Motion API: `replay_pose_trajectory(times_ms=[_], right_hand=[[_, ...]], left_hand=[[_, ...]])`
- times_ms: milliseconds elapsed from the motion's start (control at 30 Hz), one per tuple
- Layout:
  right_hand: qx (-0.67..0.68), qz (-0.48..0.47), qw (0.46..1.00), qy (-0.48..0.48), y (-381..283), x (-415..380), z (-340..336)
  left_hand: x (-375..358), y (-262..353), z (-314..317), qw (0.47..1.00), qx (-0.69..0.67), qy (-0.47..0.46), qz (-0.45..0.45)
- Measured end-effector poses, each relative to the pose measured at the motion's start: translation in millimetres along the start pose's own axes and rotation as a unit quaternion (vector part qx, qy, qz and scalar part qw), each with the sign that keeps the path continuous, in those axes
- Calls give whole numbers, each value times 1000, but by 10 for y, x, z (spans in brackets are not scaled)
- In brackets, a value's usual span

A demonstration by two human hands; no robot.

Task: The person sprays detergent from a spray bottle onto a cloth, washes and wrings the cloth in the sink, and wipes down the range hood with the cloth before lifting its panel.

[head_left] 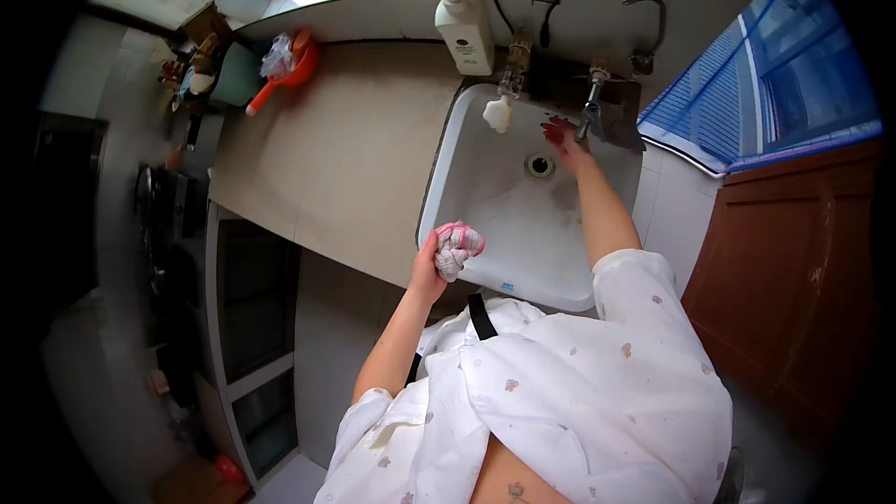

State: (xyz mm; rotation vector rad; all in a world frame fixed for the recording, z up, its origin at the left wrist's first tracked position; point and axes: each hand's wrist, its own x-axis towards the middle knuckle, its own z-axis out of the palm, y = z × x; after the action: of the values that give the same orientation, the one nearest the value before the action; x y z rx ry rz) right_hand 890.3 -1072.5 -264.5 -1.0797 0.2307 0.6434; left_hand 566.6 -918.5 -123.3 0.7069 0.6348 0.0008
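My left hand is closed around a crumpled whitish cloth with pink edging, at the near left rim of the white sink. My right hand reaches over the far right part of the basin, just beside the spout of the right-hand tap. Its fingers look stretched out, with nothing seen in them. I cannot make out whether water is running over it. The round drain lies a little below that hand.
A second tap has a whitish lump hanging at its spout. Behind the sink stands a white pump bottle. An orange-red dipper lies on the left counter. A brown door and blue sheeting are at the right.
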Motion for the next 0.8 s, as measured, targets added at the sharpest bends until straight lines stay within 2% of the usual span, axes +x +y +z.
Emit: replay_pose_trajectory(times_ms=[67,100,133,200,300,367,400,433,467,533,600,633,667,700,767,800], right_hand=[[-64,44,997,6,-145,5,124],[-230,77,970,18,-262,-18,191],[-390,104,914,30,-309,-3,207],[-434,92,896,20,-320,-43,118],[-422,132,897,-6,-370,-117,-254],[-352,57,934,3,-347,-137,-455],[-330,31,944,5,-386,-176,-479],[-193,28,976,100,-565,-308,-363],[-50,25,980,193,-712,-456,-226],[-3,42,977,207,-899,-553,67],[45,57,973,219,-862,-605,297],[30,94,959,267,-805,-619,409],[15,130,940,314,-789,-599,473],[15,128,941,313,-748,-482,460],[119,91,930,337,-473,-245,338],[119,91,929,337,-337,-285,321]], left_hand=[[-1,35,55,1000,-3,19,15],[6,55,156,998,-8,50,35],[18,76,176,998,-14,56,41],[31,111,200,998,-23,12,53],[74,130,255,995,-72,25,58],[144,95,128,993,-95,-37,52],[165,87,136,993,-99,-39,53],[185,78,156,992,-105,-45,56],[198,65,177,991,-110,-51,57],[250,37,198,991,-113,-50,46],[307,-19,153,987,-26,-144,58],[300,-3,178,988,-23,-148,35],[294,-4,208,988,-23,-149,36],[295,-26,243,992,10,-122,35],[278,-129,263,994,41,-92,31],[328,-161,265,990,104,-82,50]])
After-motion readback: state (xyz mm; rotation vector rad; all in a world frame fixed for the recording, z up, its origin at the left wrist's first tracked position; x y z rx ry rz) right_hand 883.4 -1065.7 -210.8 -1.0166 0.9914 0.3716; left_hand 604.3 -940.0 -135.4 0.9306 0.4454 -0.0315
